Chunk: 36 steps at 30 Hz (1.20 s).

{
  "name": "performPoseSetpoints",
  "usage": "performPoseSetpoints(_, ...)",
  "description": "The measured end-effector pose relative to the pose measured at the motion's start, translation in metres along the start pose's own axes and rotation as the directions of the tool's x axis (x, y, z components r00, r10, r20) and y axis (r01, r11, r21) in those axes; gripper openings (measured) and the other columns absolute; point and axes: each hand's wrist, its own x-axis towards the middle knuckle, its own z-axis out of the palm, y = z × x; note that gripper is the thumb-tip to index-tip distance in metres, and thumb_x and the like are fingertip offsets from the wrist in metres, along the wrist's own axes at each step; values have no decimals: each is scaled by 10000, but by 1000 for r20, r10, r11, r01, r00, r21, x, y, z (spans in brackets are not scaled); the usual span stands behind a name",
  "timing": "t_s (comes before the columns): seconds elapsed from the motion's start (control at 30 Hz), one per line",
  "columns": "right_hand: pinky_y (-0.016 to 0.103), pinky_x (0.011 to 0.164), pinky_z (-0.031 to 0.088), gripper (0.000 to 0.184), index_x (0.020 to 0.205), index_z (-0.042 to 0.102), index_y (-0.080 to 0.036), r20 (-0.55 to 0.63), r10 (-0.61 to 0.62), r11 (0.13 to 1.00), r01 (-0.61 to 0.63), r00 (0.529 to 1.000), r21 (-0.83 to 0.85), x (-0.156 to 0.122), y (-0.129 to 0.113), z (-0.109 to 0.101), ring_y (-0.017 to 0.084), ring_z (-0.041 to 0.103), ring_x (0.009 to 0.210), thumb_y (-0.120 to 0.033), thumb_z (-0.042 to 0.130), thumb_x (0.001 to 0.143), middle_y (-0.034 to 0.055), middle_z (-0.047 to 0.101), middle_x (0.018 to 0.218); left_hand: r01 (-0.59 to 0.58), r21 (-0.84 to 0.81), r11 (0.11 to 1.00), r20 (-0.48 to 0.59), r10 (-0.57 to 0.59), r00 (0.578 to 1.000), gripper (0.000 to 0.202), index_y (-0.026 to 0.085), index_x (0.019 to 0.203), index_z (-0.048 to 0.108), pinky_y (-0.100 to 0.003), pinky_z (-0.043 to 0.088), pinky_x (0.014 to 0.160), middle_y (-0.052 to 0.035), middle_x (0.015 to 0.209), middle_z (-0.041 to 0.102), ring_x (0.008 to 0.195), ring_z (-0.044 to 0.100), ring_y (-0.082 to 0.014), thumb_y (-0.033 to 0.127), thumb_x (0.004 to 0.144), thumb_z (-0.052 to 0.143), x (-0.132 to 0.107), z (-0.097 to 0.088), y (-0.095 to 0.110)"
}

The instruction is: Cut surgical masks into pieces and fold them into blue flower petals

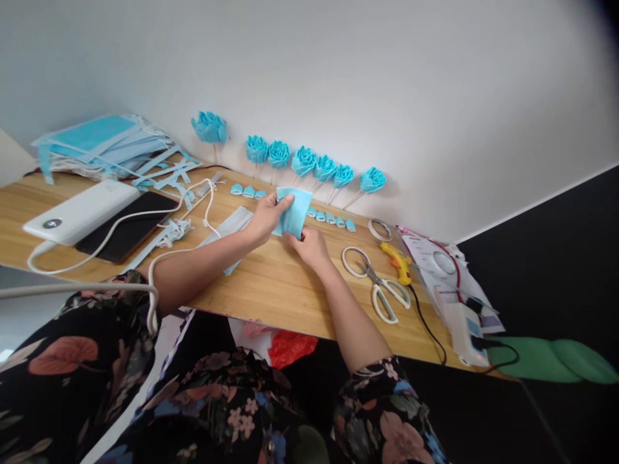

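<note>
A light-blue piece of face mask fabric is held up between both hands, above the middle of the wooden table. My left hand pinches its left side, thumb on the front. At its lower right corner, my right hand grips it with bent fingers. Behind the fabric lies a row of small folded blue petals, partly hidden by it. Under my left forearm is a flat pale mask piece. Several blue fabric roses on thin sticks lean against the wall.
White-handled scissors, a tape roll and a yellow glue gun lie to the right, near a power strip. At left are stacked face masks, cut strips, a white power bank, a dark phone and a cable.
</note>
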Motion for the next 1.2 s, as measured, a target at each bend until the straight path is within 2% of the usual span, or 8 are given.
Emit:
performPoseSetpoints(0.2, 274, 548, 246, 427, 542, 443, -201, 71, -45, 999, 46, 996, -22, -5, -10, 9, 105, 401, 532, -465, 650, 807, -15, 475, 540, -104, 147, 984, 5, 105, 995, 231, 160, 829, 553, -259, 435, 684, 0, 749, 563, 708, 515, -132, 377, 868, 619, 2, 2, -13)
performPoseSetpoints(0.37, 269, 567, 390, 576, 645, 554, -197, 261, -93, 962, 18, 961, 274, 0, -2, -11, 134, 519, 582, -748, 539, 811, 14, 593, 618, -169, 319, 932, 52, 161, 986, 178, 165, 804, 548, -258, 414, 663, 2, 742, 550, 712, 513, -139, 316, 896, 564, 2, -2, -13)
performPoseSetpoints(0.47, 288, 570, 466, 679, 722, 586, -213, 128, -6, 878, -56, 992, 475, 5, 6, -23, 159, 584, 614, -844, 361, 832, 42, 637, 687, -223, 454, 863, 111, 194, 975, 213, 172, 766, 541, -271, 404, 667, 5, 724, 544, 710, 514, -144, 329, 908, 551, -4, -2, -12)
performPoseSetpoints(0.57, 273, 549, 447, 609, 666, 533, -229, -40, 36, 874, -12, 999, 485, 6, 6, -27, 142, 533, 575, -809, 449, 832, 5, 552, 606, -253, 507, 824, 175, 189, 966, 228, 173, 773, 555, -282, 400, 685, 6, 726, 547, 719, 515, -149, 351, 914, 537, -9, 1, -12)
performPoseSetpoints(0.73, 260, 557, 375, 514, 627, 508, -215, -255, 1, 921, 98, 967, 378, 4, -3, -28, 108, 424, 550, -671, 566, 856, -38, 461, 556, -181, 345, 921, 232, 103, 967, 223, 163, 841, 588, -273, 425, 705, -8, 799, 602, 757, 543, -147, 384, 870, 603, -12, 5, -12)
performPoseSetpoints(0.9, 259, 587, 387, 373, 722, 601, -205, -217, -63, 931, 136, 974, 338, 6, 2, -36, 114, 479, 591, -544, 591, 878, -30, 549, 617, -50, 165, 985, 255, 6, 967, 234, 162, 858, 586, -263, 445, 712, -8, 822, 618, 745, 555, -133, 375, 817, 675, -15, 6, -10)
performPoseSetpoints(1.0, 260, 651, 435, 274, 921, 664, -213, -169, -112, 936, 160, 979, 312, 6, 3, -40, 131, 570, 712, -471, 675, 829, 0, 677, 817, -23, 238, 971, 251, -38, 967, 246, 159, 845, 596, -259, 434, 682, -8, 809, 613, 732, 552, -134, 389, 816, 679, -18, 8, -9)
performPoseSetpoints(1.2, 260, 616, 383, 282, 756, 566, -211, -248, -154, 962, 203, 956, 185, 5, 2, -46, 110, 480, 614, -455, 585, 897, -38, 548, 658, -60, 424, 904, 313, -85, 946, 225, 154, 895, 659, -269, 455, 677, -21, 836, 675, 766, 600, -171, 344, 778, 689, -16, 8, -13)
